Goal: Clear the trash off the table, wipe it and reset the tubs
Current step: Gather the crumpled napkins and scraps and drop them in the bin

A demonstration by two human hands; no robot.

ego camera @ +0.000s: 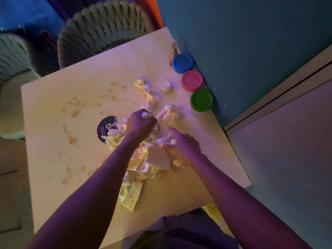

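The left hand (140, 123) is clenched in a fist around a wad of crumpled paper (146, 115) that pokes out between thumb and forefinger. The right hand (181, 143) lies on the pile at about four o'clock from the left, its fingers curled over a twist of white paper (164, 141), the forefinger stretched toward eleven o'clock.

Both hands work in the heap of trash (152, 151) near the middle of the table (53, 108): torn pale scraps, a stiff wedge of card (159, 159), and a dotted napkin (133, 194) trailing toward six o'clock. A dark round sticker (106, 127) lies at nine o'clock from the left hand, partly under scraps. More crumpled bits (147, 92) run toward twelve o'clock, and a loose white clump (169, 114) sits at two o'clock.

A small white cap (165, 86) stands at one o'clock. Along the table's edge by the wall stand three tubs in a row, touching or nearly so: blue lid (183, 62) farthest, pink lid (191, 80) in the middle, green lid (201, 100) nearest. Brownish stains (75, 112) spot the table from nine to seven o'clock. A woven stool (106, 26) stands beyond the far edge.
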